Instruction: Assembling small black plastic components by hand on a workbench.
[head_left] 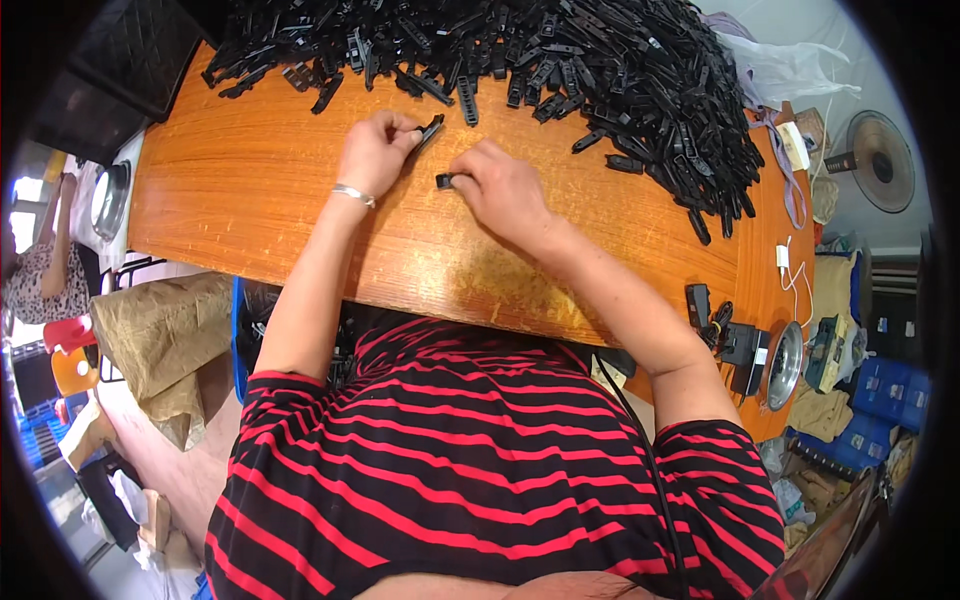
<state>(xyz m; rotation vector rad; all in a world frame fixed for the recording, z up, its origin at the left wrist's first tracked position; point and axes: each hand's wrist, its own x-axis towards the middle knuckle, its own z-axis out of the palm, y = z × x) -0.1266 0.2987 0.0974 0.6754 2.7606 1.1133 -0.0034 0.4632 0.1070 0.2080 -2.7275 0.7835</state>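
Left hand [374,156] and right hand [503,190] in fingertip pinches

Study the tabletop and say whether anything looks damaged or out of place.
The table has a worn patch between the right hand and near edge: its finish looks mottled and scuffed, unlike the smoother left side. Otherwise nothing clearly stands out.

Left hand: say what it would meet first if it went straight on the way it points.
The left hand would probably first meet the near edge of the pile of black pieces, though the hand's height above the tabletop is unclear.
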